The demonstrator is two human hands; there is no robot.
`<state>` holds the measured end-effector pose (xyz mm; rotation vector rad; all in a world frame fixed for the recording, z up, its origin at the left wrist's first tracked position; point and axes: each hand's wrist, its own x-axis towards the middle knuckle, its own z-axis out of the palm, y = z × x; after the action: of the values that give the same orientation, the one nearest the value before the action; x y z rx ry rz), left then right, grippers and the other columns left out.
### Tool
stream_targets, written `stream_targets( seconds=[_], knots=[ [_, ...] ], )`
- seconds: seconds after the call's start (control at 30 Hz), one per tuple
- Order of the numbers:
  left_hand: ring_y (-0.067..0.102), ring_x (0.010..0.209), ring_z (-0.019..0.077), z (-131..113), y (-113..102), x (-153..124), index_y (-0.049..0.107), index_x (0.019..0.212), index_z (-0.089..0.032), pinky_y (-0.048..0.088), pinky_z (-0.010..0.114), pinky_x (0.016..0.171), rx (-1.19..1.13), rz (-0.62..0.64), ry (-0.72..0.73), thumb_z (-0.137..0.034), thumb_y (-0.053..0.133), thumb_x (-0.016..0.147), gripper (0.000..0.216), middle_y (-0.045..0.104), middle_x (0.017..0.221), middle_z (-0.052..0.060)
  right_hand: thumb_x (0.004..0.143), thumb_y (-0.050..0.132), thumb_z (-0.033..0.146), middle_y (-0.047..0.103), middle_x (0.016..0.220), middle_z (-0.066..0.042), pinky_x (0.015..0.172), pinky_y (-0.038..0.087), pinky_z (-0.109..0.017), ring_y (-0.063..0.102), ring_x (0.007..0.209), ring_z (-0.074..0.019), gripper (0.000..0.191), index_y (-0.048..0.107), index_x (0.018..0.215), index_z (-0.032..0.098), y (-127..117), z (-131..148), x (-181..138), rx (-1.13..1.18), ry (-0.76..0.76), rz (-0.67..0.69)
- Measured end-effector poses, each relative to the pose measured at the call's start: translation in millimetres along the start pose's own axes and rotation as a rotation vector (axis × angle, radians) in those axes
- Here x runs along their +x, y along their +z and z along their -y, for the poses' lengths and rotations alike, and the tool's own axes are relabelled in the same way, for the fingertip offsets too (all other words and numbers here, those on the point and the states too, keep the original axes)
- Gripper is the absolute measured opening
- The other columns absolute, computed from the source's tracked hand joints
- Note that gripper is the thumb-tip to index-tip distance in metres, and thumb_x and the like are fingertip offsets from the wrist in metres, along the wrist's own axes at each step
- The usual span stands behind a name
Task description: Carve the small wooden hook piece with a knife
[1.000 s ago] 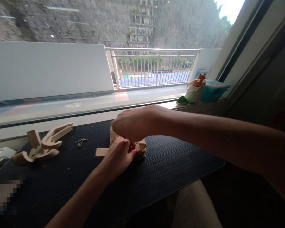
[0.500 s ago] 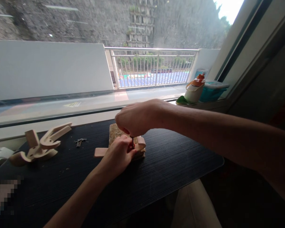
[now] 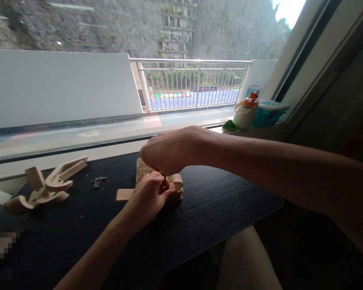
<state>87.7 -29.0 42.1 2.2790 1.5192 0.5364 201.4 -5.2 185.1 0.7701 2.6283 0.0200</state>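
Observation:
My right hand [image 3: 169,151] is closed in a fist, knuckles up, above the work. From under it a thin dark shaft [image 3: 165,181] runs down, looking like a screwdriver; its handle is hidden in the fist. My left hand [image 3: 149,191] is closed, thumb and fingers pinching around the shaft's lower end and pressing on a pale wooden hook [image 3: 177,182]. The hook's curled end shows to the right of my fingers and its flat end to the left. Beneath it lies a rough, straw-coloured block [image 3: 141,170]. The shaft's tip is hidden by my left fingers.
Several curved wooden hooks [image 3: 44,193] lie at the left of the dark table [image 3: 218,209]. Beside them is a small pile of screws [image 3: 99,181]. A bottle with an orange top [image 3: 246,112] and a teal box [image 3: 269,114] stand on the window sill.
The view has shifted slightly, moving everything a little left. My right fist has moved slightly further left over the shaft. Both hands keep their grip.

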Motion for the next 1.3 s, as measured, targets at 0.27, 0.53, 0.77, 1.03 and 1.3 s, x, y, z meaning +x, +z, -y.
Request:
stream_targets(
  seconds=[0.27,0.53,0.77,1.03,1.3],
  knots=[
    [0.057,0.07,0.0198,-1.8,-0.5,0.5,0.057,0.065,-0.018,0.039,0.03,0.064,0.014,0.018,0.005,-0.026,0.056,0.075,0.013,0.062,0.071,0.003,0.07,0.051,0.007,0.058,0.069,-0.006,0.053,0.036,-0.026,0.05,0.061,-0.013,0.022,0.066,0.086,0.003,7.2,-7.7,14.5,0.088,0.01,0.008],
    [0.059,0.079,0.022,-2.9,-3.1,-0.2,0.061,0.068,-0.017,0.041,0.031,0.07,0.004,0.042,0.002,-0.026,0.056,0.077,0.014,0.064,0.078,0.005,0.068,0.057,0.008,0.061,0.074,-0.006,0.058,0.039,-0.027,0.053,0.065,-0.0144,0.021,0.066,0.087,0.007,5.5,-0.6,3.4,0.025,0.052,-0.006],
    [0.059,0.077,0.0215,2.9,-0.6,1.3,0.06,0.066,-0.018,0.041,0.031,0.069,-0.004,0.033,0.013,-0.028,0.056,0.076,0.015,0.064,0.075,0.004,0.069,0.053,0.004,0.06,0.072,-0.006,0.053,0.034,-0.026,0.048,0.061,-0.0114,0.023,0.066,0.087,0.003,9.1,-1.8,2.3,-0.009,-0.014,-0.034],
    [0.06,0.077,0.021,5.8,1.0,0.7,0.059,0.064,-0.018,0.042,0.03,0.068,-0.027,0.029,0.019,-0.03,0.057,0.076,0.017,0.064,0.076,0.004,0.073,0.056,0.013,0.063,0.078,-0.009,0.058,0.038,-0.028,0.054,0.067,-0.0152,0.022,0.066,0.09,0.005,9.5,-4.0,2.9,0.05,0.092,0.034],
    [0.06,0.079,0.0217,4.1,0.8,1.4,0.06,0.068,-0.018,0.042,0.031,0.07,-0.027,0.024,0.03,-0.027,0.055,0.076,0.013,0.064,0.077,0.004,0.066,0.055,0.004,0.061,0.071,-0.004,0.053,0.034,-0.025,0.049,0.06,-0.0118,0.032,0.063,0.097,0.006,7.6,-2.4,0.7,0.003,-0.019,-0.053]
  ],
)
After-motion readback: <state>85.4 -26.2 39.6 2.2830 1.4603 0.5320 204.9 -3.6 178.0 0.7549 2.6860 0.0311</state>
